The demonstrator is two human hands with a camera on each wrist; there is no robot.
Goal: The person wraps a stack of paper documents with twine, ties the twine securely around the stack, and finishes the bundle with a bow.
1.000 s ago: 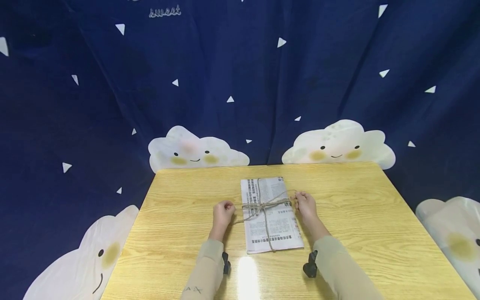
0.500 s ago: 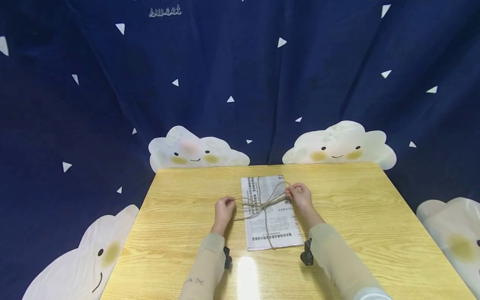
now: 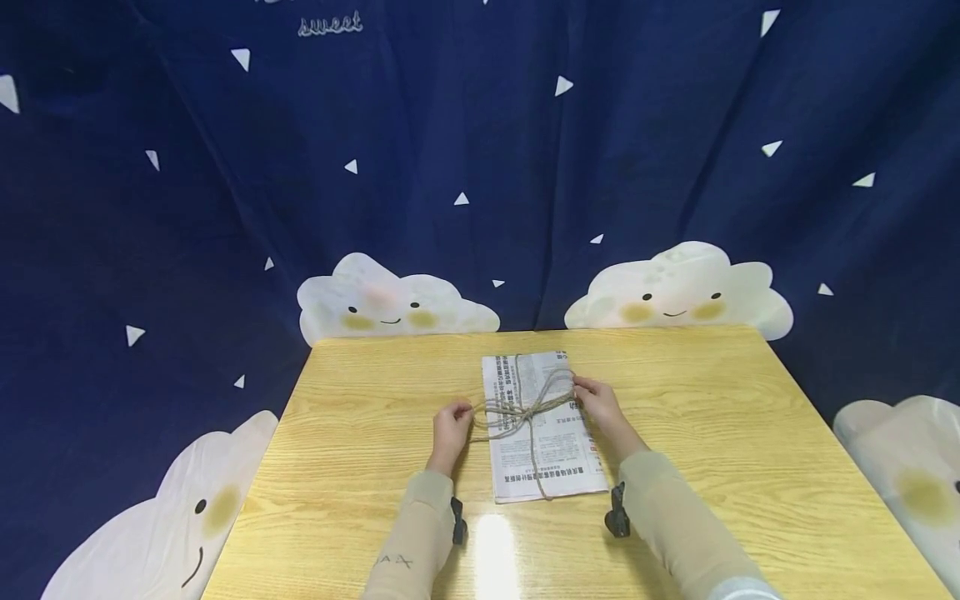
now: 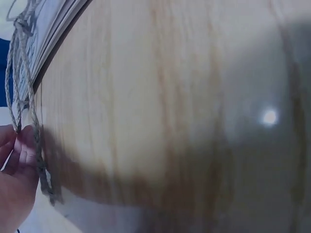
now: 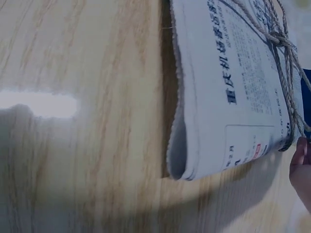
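Note:
A folded stack of newspaper [image 3: 551, 462] lies on the table, bound crosswise with brown twine [image 3: 528, 412] that is knotted near its middle. Loops and ends of twine stretch out from the knot to both sides. At the stack's left edge my left hand [image 3: 450, 435] pinches a twine loop between thumb and fingers; a loose tail hangs beside it in the left wrist view. My right hand [image 3: 606, 414] pinches another twine loop at the upper right edge. In the right wrist view only part of that hand [image 5: 302, 170] shows, close to the newspaper's [image 5: 252, 82] side.
The stack rests on a light wooden table [image 3: 360, 417] whose far edge meets a dark blue curtain [image 3: 450, 125] printed with white clouds and triangles. Small black devices sit at the left wrist [image 3: 459, 521] and the right wrist [image 3: 618, 512]. Light glares off the near tabletop.
My right hand has moved inward and slightly up, drawing its twine loop up over the paper, then settled a little lower. My left hand has shifted slightly right, and its loop looks wider.

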